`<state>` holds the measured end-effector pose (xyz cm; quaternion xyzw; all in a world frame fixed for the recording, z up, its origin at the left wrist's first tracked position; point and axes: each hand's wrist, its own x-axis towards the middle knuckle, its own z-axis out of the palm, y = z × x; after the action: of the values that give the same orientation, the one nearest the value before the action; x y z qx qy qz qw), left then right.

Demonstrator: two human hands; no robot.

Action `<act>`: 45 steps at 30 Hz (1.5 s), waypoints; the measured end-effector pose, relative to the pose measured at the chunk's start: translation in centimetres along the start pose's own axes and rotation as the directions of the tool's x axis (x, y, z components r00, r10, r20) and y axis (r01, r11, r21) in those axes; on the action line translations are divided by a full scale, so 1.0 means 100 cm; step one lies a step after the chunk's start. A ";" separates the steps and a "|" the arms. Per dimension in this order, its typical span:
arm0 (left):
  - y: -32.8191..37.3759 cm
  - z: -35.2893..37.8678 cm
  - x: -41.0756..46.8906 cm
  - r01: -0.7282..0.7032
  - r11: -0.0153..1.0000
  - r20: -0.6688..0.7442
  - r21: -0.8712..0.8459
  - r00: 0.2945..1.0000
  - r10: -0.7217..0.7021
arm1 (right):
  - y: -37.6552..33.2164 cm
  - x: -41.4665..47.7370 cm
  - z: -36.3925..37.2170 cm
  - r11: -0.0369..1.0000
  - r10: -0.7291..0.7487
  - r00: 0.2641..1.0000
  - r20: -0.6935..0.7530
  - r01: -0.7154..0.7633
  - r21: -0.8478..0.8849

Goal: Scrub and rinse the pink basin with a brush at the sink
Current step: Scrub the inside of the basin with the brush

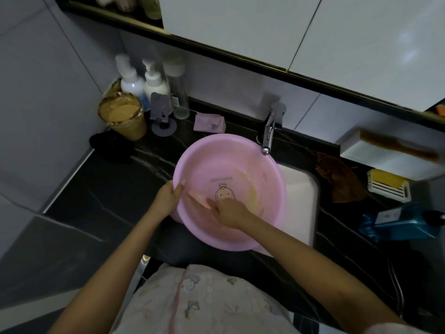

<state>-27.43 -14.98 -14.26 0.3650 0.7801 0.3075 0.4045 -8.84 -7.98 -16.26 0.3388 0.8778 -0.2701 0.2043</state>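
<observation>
The pink basin (216, 155) sits over the white sink (301, 189), tilted a little toward me, with a cartoon figure printed on its bottom and yellowish smears on its right inner wall. My left hand (169, 195) grips the basin's left rim, thumb inside. My right hand (228, 210) is inside the basin and holds a pale pink brush (198, 197) against the inner wall at the lower left. The brush is blurred and partly hidden by my fingers.
A chrome faucet (268, 131) stands over the basin's far right rim. Bottles (154, 85) and a brown-stained cup (122, 114) stand at the back left. A brown cloth (342, 177), a soap dish (387, 185) and a blue bottle (399, 222) lie on the right of the dark counter (101, 189).
</observation>
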 end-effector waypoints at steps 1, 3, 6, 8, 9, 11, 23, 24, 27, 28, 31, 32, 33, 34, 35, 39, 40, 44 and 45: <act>0.000 0.001 0.000 0.013 1.000 -0.005 -0.012 1.000 -0.013 | 0.006 -0.003 -0.003 0.999 -0.003 1.000 0.028 0.004 -0.038; -0.001 0.001 -0.001 0.035 0.999 -0.004 -0.029 0.999 -0.035 | 0.015 0.002 -0.012 0.998 0.004 0.998 0.055 0.000 -0.068; 0.001 -0.003 -0.005 -0.004 1.000 0.040 -0.027 0.999 0.005 | 0.016 0.021 -0.036 0.980 0.002 1.000 -0.018 -0.005 -0.197; 0.003 -0.004 -0.005 -0.045 0.999 0.059 -0.025 0.997 0.046 | 0.015 0.030 -0.056 0.934 -0.021 0.988 -0.153 -0.035 -0.355; 0.001 -0.004 -0.004 -0.050 0.999 0.057 -0.018 0.997 0.051 | 0.017 0.033 -0.065 0.908 -0.020 0.974 -0.224 -0.076 -0.412; -0.001 -0.003 -0.003 -0.044 0.999 0.040 -0.024 0.998 0.045 | 0.033 0.034 -0.079 0.882 0.063 0.944 -0.325 -0.205 -0.424; -0.001 -0.003 -0.002 -0.037 0.998 0.069 0.056 0.997 0.033 | 0.089 0.009 -0.094 0.869 0.168 0.945 -0.280 -0.276 -0.410; -0.003 -0.003 -0.002 -0.041 0.998 0.062 0.051 0.997 0.038 | 0.092 0.007 -0.102 0.866 0.152 0.942 -0.301 -0.273 -0.419; -0.003 -0.002 -0.002 -0.048 0.998 0.054 0.040 0.997 0.046 | 0.107 -0.009 -0.107 0.735 0.217 0.945 -0.246 -0.324 -0.596; -0.002 -0.001 -0.003 -0.041 0.999 0.049 0.036 0.998 0.039 | 0.109 -0.013 -0.106 0.700 0.264 0.944 -0.198 -0.329 -0.634; -0.003 0.001 -0.002 -0.029 0.999 0.033 0.025 0.999 0.028 | 0.101 -0.012 -0.102 0.672 0.307 0.933 -0.188 -0.352 -0.651; -0.003 0.001 -0.001 -0.027 0.999 0.034 0.024 0.999 0.027 | 0.098 -0.007 -0.104 0.693 0.268 0.936 -0.226 -0.351 -0.630; -0.003 0.001 -0.001 -0.027 0.999 0.037 0.029 0.999 0.026 | 0.097 -0.003 -0.103 0.693 0.212 0.945 -0.250 -0.326 -0.643; -0.003 0.000 -0.002 -0.024 0.999 0.036 0.030 0.999 0.023 | 0.094 -0.001 -0.100 0.679 0.190 0.944 -0.270 -0.325 -0.658; -0.003 0.001 -0.002 -0.032 0.999 0.028 0.022 0.999 0.031 | 0.095 -0.002 -0.097 0.695 0.220 0.935 -0.277 -0.349 -0.628; 0.000 0.004 -0.003 -0.014 0.999 0.022 0.031 1.000 0.013 | 0.099 -0.013 -0.079 0.688 0.573 0.820 -0.001 -0.481 -0.543; 0.001 0.005 -0.003 -0.001 1.000 0.024 0.026 1.000 0.001 | 0.098 -0.013 -0.082 0.685 0.599 0.800 0.027 -0.496 -0.533; -0.003 0.008 -0.004 0.015 1.000 0.005 0.020 1.000 -0.015 | 0.097 -0.013 -0.098 0.654 0.361 0.907 -0.217 -0.412 -0.635; -0.003 0.009 -0.005 0.010 1.000 -0.007 0.021 1.000 -0.010 | 0.098 -0.017 -0.097 0.654 0.336 0.910 -0.244 -0.412 -0.635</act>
<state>-26.60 -15.36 -14.71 0.3644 0.7864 0.2987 0.3995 -2.44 3.26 -11.13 0.4289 0.8354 0.1318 0.3176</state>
